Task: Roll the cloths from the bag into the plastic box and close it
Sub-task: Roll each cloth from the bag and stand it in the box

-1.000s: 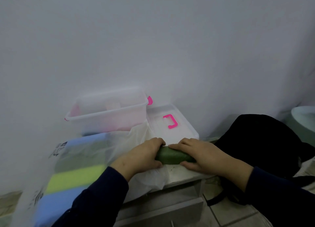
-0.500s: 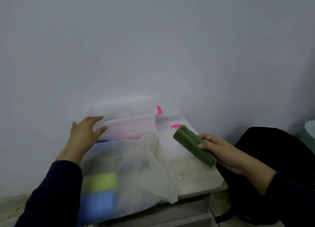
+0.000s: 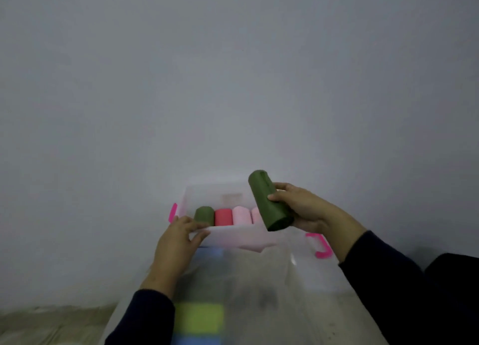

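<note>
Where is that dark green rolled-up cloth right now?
In the head view, the dark green roll is in the right hand, held tilted in the air over the right end of the plastic box, above the pink rolls.

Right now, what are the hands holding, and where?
The right hand grips the dark green cloth roll around its middle. The left hand holds the plastic box at its near rim.
</note>
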